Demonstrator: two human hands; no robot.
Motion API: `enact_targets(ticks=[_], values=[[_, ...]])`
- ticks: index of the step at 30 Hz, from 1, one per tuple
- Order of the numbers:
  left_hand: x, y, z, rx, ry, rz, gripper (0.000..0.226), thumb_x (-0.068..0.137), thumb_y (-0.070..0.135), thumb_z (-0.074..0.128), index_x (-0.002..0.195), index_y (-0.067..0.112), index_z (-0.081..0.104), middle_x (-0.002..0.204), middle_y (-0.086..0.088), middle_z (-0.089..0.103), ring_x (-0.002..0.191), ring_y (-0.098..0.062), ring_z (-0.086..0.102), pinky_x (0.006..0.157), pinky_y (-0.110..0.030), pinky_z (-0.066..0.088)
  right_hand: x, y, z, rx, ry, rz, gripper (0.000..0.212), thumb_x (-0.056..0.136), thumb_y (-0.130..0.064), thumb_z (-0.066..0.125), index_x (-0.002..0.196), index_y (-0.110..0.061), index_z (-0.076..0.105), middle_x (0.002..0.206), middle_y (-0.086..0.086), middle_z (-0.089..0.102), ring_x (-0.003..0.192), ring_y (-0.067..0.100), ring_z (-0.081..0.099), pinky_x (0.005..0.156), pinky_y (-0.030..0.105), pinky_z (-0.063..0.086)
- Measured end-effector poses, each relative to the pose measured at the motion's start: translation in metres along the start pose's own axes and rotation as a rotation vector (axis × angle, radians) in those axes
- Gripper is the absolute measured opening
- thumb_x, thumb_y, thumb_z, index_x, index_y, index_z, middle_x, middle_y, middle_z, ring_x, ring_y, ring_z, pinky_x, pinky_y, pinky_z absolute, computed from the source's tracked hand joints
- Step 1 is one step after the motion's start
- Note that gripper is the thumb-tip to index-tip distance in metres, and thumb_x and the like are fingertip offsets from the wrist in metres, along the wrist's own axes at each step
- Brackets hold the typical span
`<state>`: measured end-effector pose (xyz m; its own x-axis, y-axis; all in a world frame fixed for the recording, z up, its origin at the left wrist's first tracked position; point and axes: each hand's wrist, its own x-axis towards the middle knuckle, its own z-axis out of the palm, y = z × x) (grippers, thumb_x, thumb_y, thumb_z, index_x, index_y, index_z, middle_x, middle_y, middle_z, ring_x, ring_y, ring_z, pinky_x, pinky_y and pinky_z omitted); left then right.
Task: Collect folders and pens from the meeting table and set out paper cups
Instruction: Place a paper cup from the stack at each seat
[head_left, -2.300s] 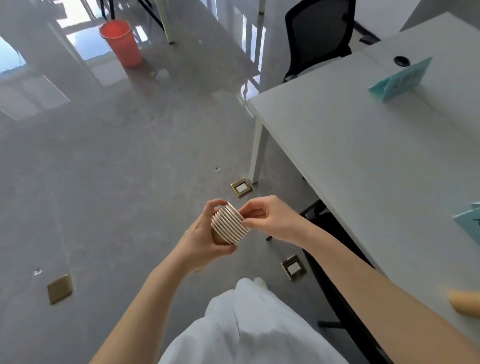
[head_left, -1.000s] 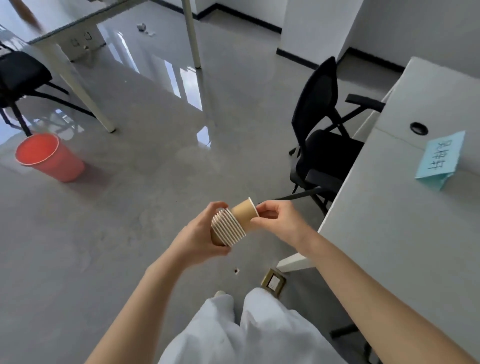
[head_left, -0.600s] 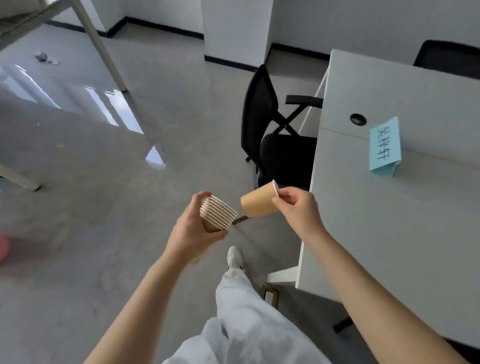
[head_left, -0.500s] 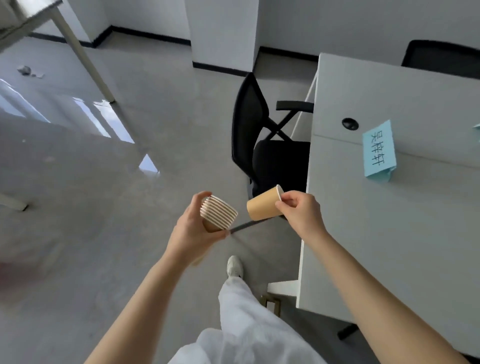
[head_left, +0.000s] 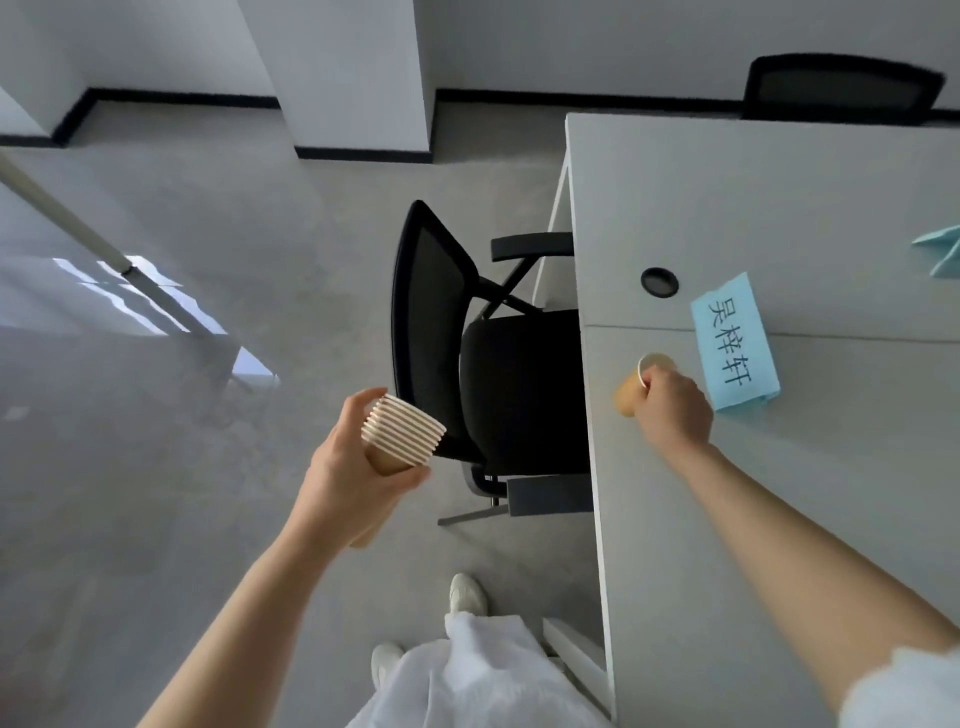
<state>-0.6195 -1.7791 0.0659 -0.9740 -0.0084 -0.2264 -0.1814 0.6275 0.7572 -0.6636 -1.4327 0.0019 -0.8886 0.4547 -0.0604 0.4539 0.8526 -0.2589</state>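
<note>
Paper cup (head_left: 631, 388) pinched at rim in right hand (head_left: 672, 410) grip (over table (head_left: 779, 519)); left hand (head_left: 353, 478) clasps stack (head_left: 402, 436).

A tan paper cup (head_left: 631, 392) with a white rim is seen on the pale grey tabletop (head_left: 779, 493). A light blue name card (head_left: 735, 345) is marked with dark characters. White rims stripe the tan cup stack (head_left: 402, 436).

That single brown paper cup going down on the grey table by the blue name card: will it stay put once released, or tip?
The brown paper cup looks empty and thin-walled, so probably very light; a nudge could slide it on the smooth grey table. It appears tilted in the right hand, so it should be levelled first. Pinching its rim likely dents it.
</note>
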Motion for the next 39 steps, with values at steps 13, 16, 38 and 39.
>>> enact_targets(ticks=[13,16,38,39], values=[[0.048,0.011,0.006,-0.007,-0.114,0.058,0.081,0.064,0.020,0.087,0.130,0.039,0.043,0.097,0.010,0.062,0.082,-0.006,0.062,0.066,-0.015,0.047,-0.003,-0.003,0.001,-0.089,-0.020,-0.047,0.019,0.089,-0.016,0.056,0.101,-0.003,0.062,0.096,0.016,0.066,0.101,0.036,0.053,0.065,0.038,0.047],[0.057,0.009,0.000,-0.001,-0.136,0.060,0.083,0.062,0.020,0.087,0.129,0.043,0.044,0.097,0.008,0.064,0.082,-0.009,0.063,0.069,-0.021,0.051,-0.011,-0.044,-0.010,0.216,-0.079,-0.128,0.020,0.088,-0.009,0.057,0.105,-0.005,0.066,0.097,0.010,0.069,0.095,0.027,0.062,0.072,0.029,0.051],[0.239,-0.104,-0.200,-0.014,-0.325,0.141,0.081,0.054,0.024,0.090,0.124,0.038,0.053,0.100,0.019,0.063,0.089,0.007,0.058,0.076,-0.011,0.047,0.007,-0.424,0.020,0.727,-0.780,-0.246,0.018,0.076,-0.014,0.079,0.090,-0.010,0.069,0.081,0.004,0.075,0.072,0.006,0.067,0.075,0.020,0.050],[0.250,-0.108,-0.210,-0.006,-0.334,0.155,0.081,0.054,0.024,0.089,0.124,0.039,0.053,0.100,0.019,0.063,0.089,0.006,0.058,0.076,-0.012,0.047,0.011,-0.437,0.021,0.724,-0.775,-0.245,0.018,0.077,-0.016,0.078,0.091,-0.010,0.069,0.082,0.005,0.075,0.073,0.007,0.067,0.076,0.022,0.051]])
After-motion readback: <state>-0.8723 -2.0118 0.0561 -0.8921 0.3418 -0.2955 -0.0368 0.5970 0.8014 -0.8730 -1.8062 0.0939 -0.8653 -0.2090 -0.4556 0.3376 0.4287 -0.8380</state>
